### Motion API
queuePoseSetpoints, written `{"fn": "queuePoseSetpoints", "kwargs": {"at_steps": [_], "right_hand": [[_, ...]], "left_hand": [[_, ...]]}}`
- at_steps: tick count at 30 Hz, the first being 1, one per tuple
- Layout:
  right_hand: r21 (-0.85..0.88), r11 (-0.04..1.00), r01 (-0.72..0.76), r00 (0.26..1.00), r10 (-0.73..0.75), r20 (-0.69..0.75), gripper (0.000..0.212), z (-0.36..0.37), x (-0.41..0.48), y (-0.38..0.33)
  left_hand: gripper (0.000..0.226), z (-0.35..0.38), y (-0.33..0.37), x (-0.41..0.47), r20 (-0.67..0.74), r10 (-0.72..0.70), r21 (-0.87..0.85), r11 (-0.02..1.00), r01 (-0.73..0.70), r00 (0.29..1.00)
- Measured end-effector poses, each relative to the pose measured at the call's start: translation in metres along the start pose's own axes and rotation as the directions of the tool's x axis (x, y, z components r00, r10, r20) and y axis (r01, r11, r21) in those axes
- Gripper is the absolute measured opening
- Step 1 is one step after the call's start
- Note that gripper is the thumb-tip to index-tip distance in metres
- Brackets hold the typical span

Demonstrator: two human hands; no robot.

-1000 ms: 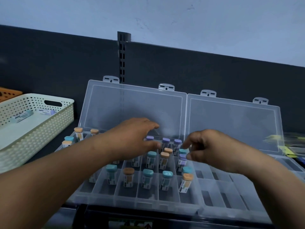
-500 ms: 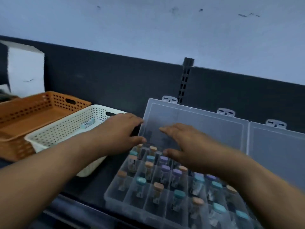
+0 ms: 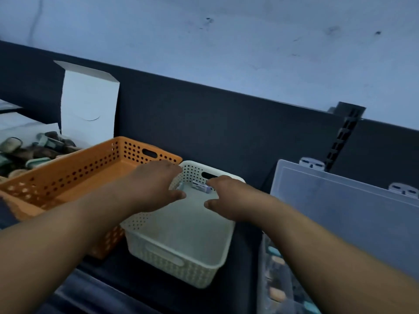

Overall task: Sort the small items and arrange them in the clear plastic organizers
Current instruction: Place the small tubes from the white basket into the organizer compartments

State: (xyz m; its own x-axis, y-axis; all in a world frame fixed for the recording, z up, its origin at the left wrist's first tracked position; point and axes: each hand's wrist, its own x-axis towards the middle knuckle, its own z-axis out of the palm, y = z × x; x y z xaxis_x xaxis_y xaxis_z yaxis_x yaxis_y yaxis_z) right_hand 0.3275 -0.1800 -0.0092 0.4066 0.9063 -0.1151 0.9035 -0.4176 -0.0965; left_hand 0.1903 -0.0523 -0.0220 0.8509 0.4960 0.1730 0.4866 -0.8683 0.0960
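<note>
A cream perforated basket (image 3: 172, 260) stands in the middle, and both my hands reach over it. My left hand (image 3: 151, 188) hovers above its left wall, fingers spread and holding nothing. My right hand (image 3: 226, 198) hovers over the basket's right side, fingers loosely extended, also empty. Between the hands, at the basket's far end, lies a small labelled vial (image 3: 201, 186), and a second small item (image 3: 180, 186) shows beside my left fingers. At the right edge sits a clear plastic organizer (image 3: 340, 214) with its lid up; several colour-capped vials (image 3: 275, 277) stand in its compartments.
An orange perforated basket (image 3: 86, 168) stands left of the cream one, touching it. Behind it is a white open carton (image 3: 89, 105) and a pile of dark mixed items (image 3: 27, 150) at far left. A dark back panel runs behind everything.
My view swung left from the organizer to the baskets. Both hands moved left off the organizer and now hover over the cream basket.
</note>
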Motion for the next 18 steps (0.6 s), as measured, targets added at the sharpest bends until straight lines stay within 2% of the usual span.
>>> {"fn": "queuePoseSetpoints", "kwargs": {"at_steps": [4, 9, 12, 15, 18], "right_hand": [[-0.002, 0.996, -0.085, 0.996, 0.085, 0.029, 0.051, 0.01, 0.051, -0.015], [0.0, 0.973, -0.23, 0.971, 0.23, 0.064, 0.047, 0.027, 0.097, -0.025], [-0.027, 0.959, -0.282, 0.956, 0.283, 0.079, 0.063, 0.038, 0.11, -0.027], [0.041, 0.954, -0.298, 0.951, 0.293, 0.098, 0.08, 0.043, 0.114, -0.03], [0.117, 0.952, -0.282, 0.956, 0.269, 0.116, 0.082, 0.05, 0.113, -0.037]], "left_hand": [[0.071, 0.012, -0.029, 0.014, 0.05, 0.027, 0.013, 1.0, -0.027, 0.998], [0.063, 0.027, -0.041, 0.024, 0.107, 0.092, -0.07, 0.994, -0.085, 0.99], [0.053, 0.029, -0.044, 0.026, 0.085, 0.117, -0.119, 0.987, -0.106, 0.99], [0.042, 0.032, -0.047, 0.028, 0.094, 0.14, -0.199, 0.973, -0.119, 0.986], [0.034, 0.036, -0.049, 0.03, 0.114, 0.137, -0.297, 0.95, -0.098, 0.984]]}}
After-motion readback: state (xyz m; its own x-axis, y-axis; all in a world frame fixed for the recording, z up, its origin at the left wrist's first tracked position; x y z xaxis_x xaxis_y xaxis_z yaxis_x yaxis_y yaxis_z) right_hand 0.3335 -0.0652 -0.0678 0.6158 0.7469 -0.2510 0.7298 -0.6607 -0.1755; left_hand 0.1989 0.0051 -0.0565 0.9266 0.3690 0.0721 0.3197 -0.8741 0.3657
